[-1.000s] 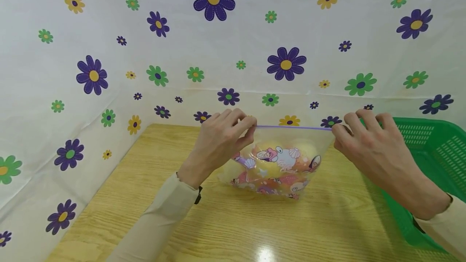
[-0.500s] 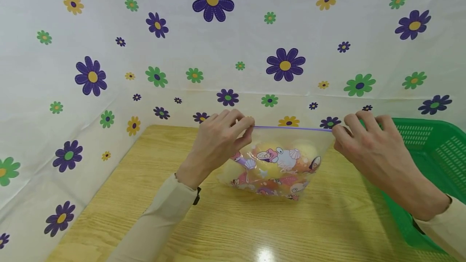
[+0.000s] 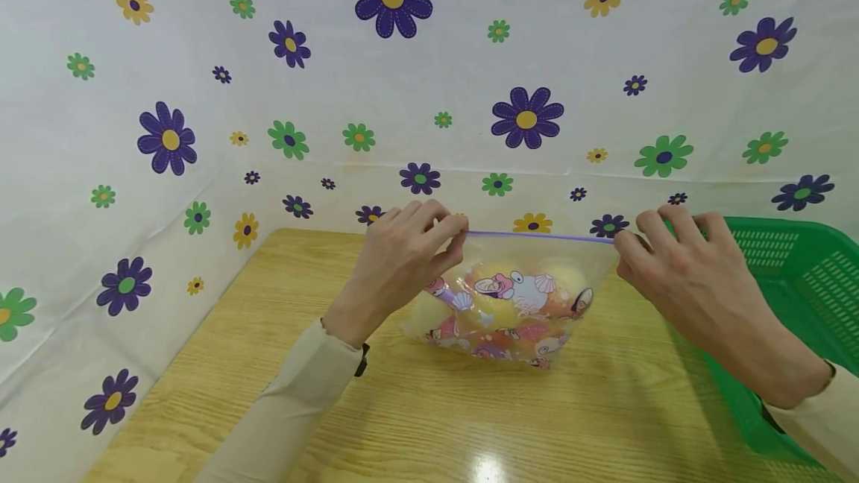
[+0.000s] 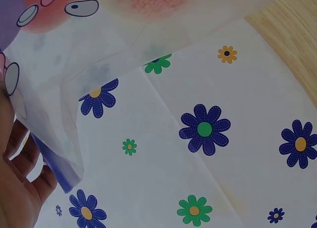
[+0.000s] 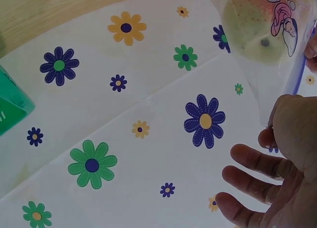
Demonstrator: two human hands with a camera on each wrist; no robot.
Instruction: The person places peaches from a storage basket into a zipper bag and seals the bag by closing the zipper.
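A clear zip bag (image 3: 517,304) printed with cartoon fish and shells sits on the wooden table, its purple zip edge (image 3: 537,235) stretched level along the top. Several round yellow and reddish fruit-like things (image 5: 252,30) show through the plastic; their exact kind is unclear. My left hand (image 3: 406,259) pinches the left end of the zip edge. At the right end, my right hand (image 3: 698,282) pinches the corner between thumb and forefinger, its other fingers loosely bent. In the left wrist view, a bag corner (image 4: 69,139) sticks out past the fingers.
A green plastic basket (image 3: 758,244) with slotted walls stands on the right, partly behind the right forearm. White cloth (image 3: 429,73) with printed flowers rises behind and left of the table (image 3: 429,408).
Almost nothing differs. Both hands keep their pinch on the zip edge, and the bag stays in the same place apart from very slight shifts.
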